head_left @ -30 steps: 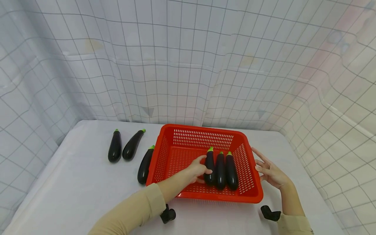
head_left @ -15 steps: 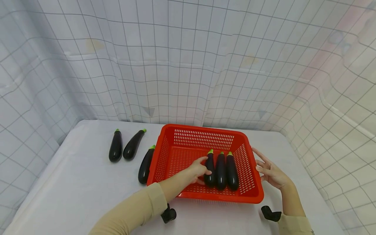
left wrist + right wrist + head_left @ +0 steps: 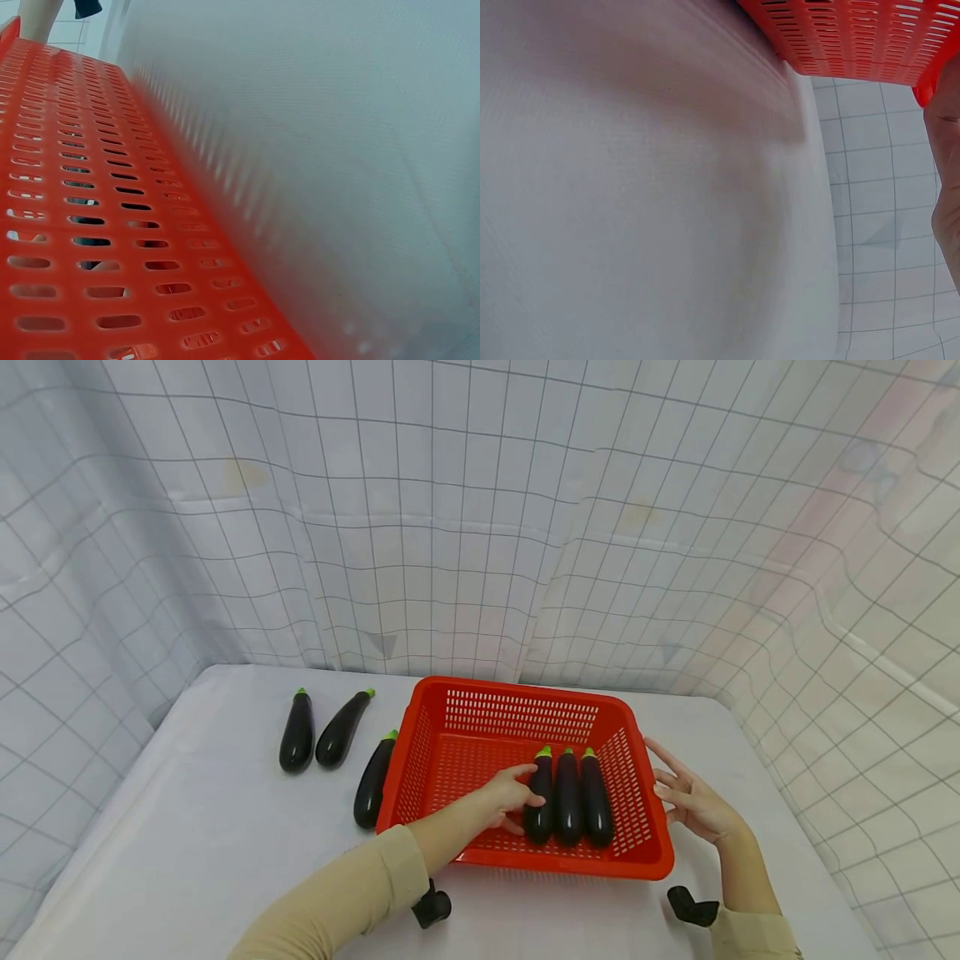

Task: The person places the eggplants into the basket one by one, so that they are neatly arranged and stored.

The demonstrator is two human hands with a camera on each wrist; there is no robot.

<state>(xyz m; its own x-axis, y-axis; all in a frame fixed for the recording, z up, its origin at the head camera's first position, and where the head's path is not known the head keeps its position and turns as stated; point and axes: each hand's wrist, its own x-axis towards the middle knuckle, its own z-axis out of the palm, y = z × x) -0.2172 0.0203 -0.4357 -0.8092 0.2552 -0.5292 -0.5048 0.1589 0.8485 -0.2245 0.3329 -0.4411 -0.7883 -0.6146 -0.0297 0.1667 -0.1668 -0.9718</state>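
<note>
In the head view, a red plastic basket (image 3: 442, 752) with slotted walls holds three dark eggplants with green stem ends, lying side by side. My left hand (image 3: 504, 795) reaches over the near rim and holds the leftmost eggplant (image 3: 538, 820), fingers across its upper side. Beside it lie the middle eggplant (image 3: 567, 797) and the right one (image 3: 596, 802). My right hand (image 3: 693, 802) is at the basket's right rim, fingers spread and touching its outside. The right wrist view shows part of that hand (image 3: 946, 180) by the rim; the left hand is hidden in the left wrist view.
Left of the basket, one eggplant (image 3: 372, 785) lies close against its wall. Two more, a straight one (image 3: 297, 735) and a slanted one (image 3: 341, 732), lie farther left on the white table (image 3: 225, 827). A white grid-patterned curtain (image 3: 480, 527) stands behind and at the sides.
The leftmost eggplant in the basket has shifted slightly toward me and right, closer in line with the other two, with my left hand on it. The right hand has stayed at the rim.
</note>
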